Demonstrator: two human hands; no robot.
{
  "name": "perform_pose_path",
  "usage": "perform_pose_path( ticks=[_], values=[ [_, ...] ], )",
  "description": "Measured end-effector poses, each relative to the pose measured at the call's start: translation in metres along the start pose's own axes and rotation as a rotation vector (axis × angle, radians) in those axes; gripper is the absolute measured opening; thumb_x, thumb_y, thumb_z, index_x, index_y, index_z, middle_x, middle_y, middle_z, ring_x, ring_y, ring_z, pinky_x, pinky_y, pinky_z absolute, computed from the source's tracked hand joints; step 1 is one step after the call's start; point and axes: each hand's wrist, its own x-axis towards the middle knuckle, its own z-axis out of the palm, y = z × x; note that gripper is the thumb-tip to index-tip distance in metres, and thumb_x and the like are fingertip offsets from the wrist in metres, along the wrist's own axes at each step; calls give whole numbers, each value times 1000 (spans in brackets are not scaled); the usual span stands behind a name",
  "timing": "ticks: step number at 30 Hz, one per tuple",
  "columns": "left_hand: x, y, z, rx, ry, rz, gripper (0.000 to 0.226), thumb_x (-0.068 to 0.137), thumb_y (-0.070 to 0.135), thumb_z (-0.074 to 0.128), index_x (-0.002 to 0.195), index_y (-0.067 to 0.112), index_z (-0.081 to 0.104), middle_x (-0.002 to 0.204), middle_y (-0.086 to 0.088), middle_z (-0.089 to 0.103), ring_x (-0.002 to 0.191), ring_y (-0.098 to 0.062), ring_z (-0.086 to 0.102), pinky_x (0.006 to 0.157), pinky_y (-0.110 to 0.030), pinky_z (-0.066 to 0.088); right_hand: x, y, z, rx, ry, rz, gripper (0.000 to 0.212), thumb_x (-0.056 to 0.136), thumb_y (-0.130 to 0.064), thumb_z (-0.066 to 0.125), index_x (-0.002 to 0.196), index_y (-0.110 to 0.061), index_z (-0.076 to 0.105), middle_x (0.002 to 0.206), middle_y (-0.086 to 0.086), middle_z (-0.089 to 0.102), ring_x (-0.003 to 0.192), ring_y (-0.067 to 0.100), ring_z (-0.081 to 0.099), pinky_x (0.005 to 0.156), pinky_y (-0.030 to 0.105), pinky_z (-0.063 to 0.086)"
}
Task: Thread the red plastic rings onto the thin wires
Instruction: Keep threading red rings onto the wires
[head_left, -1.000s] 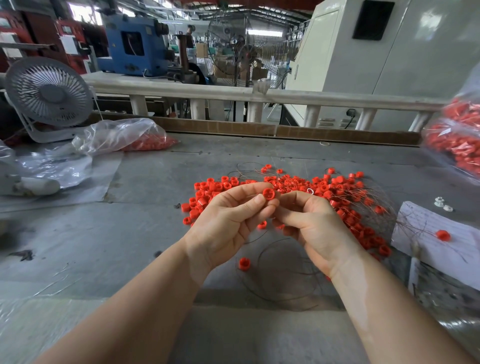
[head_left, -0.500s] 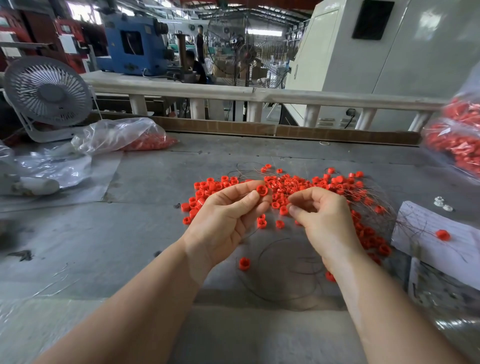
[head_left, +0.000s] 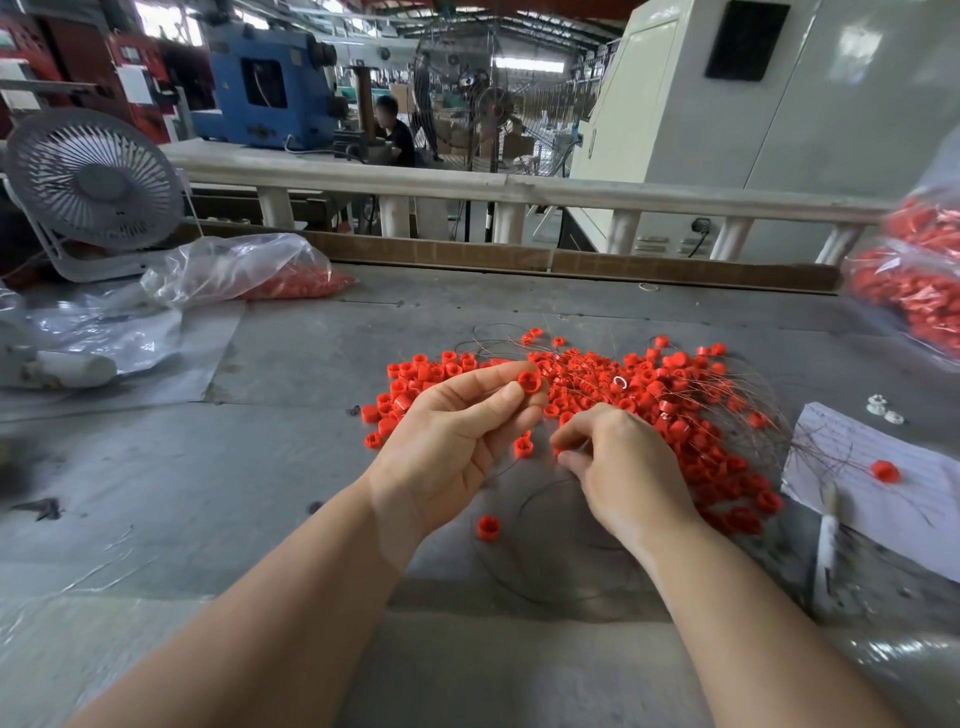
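A heap of red plastic rings lies on the grey table, tangled with thin wires. My left hand pinches one red ring between thumb and forefinger above the heap's near edge. My right hand is lower and to the right, fingers pinched on a thin wire that runs toward the left hand and carries a ring. A single ring lies loose below my hands, beside coiled wire.
A clear bag with red rings and a white desk fan stand at the back left. Another bag of rings bulges at the right edge. A white paper with one ring lies right. A rail borders the far side.
My hands have parted. The right hand moved down and toward me, drawing the wire away from the left hand, which still holds its ring in about the same place.
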Motion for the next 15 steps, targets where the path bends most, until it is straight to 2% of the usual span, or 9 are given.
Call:
perform_pose_path(
  ticks=[3, 5, 7, 10, 12, 15],
  values=[
    [0, 0, 0, -7, 1, 3, 27, 71, 5, 55, 96, 3, 64, 71, -5, 70, 59, -6, 67, 49, -13, 48, 1, 0, 0, 35, 40, -20, 4, 84, -14, 67, 85, -17, 69, 91, -2, 65, 90, 17, 58, 79, 28, 44],
    [-1, 0, 1, -12, 3, 4, 27, 70, 5, 56, 96, 3, 64, 72, -5, 70, 59, -7, 67, 49, -13, 49, 3, -1, -2, 231, 91, -9, 6, 85, -12, 66, 83, -17, 67, 84, -3, 66, 82, 15, 60, 76, 27, 46],
    [-1, 0, 0, -14, 4, 3, 27, 70, 5, 56, 96, 3, 64, 72, -5, 70, 60, -7, 67, 50, -13, 50, 5, -4, -7, 485, 134, 6, 12, 85, -9, 66, 79, -20, 65, 74, -5, 67, 73, 10, 62, 69, 20, 48],
    [1, 0, -2, -19, 21, 21, 29, 68, 6, 57, 96, 3, 64, 73, -6, 71, 63, -8, 68, 60, -15, 55, 5, -9, -12, 748, 185, 9, 20, 82, -6, 68, 74, -24, 65, 66, -7, 67, 60, 1, 59, 55, 10, 42],
    [2, 0, -3, -7, 37, 28, 29, 67, 6, 58, 96, 3, 65, 72, -6, 71, 63, -9, 68, 64, -15, 55, 5, -10, -14, 868, 193, 12, 19, 80, -7, 71, 73, -24, 67, 65, -8, 68, 59, 0, 59, 52, 9, 41],
    [1, -1, -1, 22, 41, 18, 29, 67, 7, 59, 94, 5, 66, 72, -6, 71, 61, -8, 68, 58, -14, 54, 4, -11, -15, 970, 164, 2, 21, 77, -4, 72, 74, -25, 69, 72, -8, 72, 65, 0, 63, 53, 8, 42]
  ],
)
